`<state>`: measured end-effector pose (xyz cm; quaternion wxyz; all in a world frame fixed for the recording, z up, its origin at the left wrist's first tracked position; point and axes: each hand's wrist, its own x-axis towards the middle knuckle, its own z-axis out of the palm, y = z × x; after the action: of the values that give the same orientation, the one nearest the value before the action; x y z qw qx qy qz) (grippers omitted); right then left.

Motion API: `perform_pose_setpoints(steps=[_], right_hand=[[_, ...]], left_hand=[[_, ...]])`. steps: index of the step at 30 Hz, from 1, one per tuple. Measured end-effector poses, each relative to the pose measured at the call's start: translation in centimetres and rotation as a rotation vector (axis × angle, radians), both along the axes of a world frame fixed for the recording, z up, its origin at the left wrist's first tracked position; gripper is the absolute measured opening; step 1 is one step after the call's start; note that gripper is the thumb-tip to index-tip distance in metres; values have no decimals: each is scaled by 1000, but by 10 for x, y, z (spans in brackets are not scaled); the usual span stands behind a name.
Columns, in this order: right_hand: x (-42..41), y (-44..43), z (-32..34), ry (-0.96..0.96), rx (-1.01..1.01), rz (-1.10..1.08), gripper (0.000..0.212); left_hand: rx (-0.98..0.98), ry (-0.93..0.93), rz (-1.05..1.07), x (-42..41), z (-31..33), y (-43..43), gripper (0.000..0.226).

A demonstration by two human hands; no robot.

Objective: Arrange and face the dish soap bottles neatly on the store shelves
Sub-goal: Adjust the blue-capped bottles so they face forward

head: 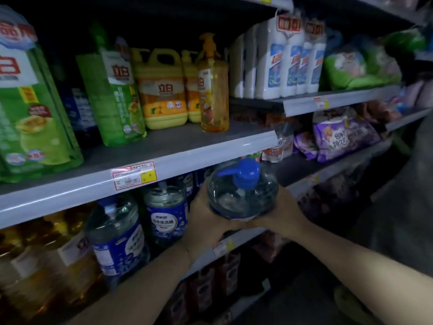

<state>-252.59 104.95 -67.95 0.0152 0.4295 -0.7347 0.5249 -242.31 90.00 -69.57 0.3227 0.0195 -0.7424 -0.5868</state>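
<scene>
A clear dish soap bottle (243, 191) with a blue pump top is held in front of the lower shelf (243, 238). My left hand (203, 219) grips its left side and my right hand (284, 207) grips its right side and bottom. Two matching clear bottles with blue labels (117, 238) (166, 212) stand on that shelf to the left. On the shelf above stand yellow dish soap jugs (161, 90), an amber pump bottle (214, 90) and green refill packs (112, 97).
The upper shelf's grey edge (164, 165) with a red price tag hangs just above the held bottle. White bottles (288, 62) fill a shelf to the right, purple bags (342, 134) lie below them. Amber jugs (46, 254) sit at the far left.
</scene>
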Motion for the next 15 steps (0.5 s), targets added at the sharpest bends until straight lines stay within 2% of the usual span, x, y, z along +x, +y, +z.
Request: perform_pose_setpoints(steps=[9,11,15], right_hand=[[-45,-58,-85,-149,-108,-41,64],[-56,-70,-93,-218,-92,-16,67],[-77,-88,-106,-261,18,-4,90]], left_hand=[[68,-63,142,-41,-59,-33,83],[103,-71,161,-49,-67,-39,84],[128,-74,198,-64,-79,-50,85]])
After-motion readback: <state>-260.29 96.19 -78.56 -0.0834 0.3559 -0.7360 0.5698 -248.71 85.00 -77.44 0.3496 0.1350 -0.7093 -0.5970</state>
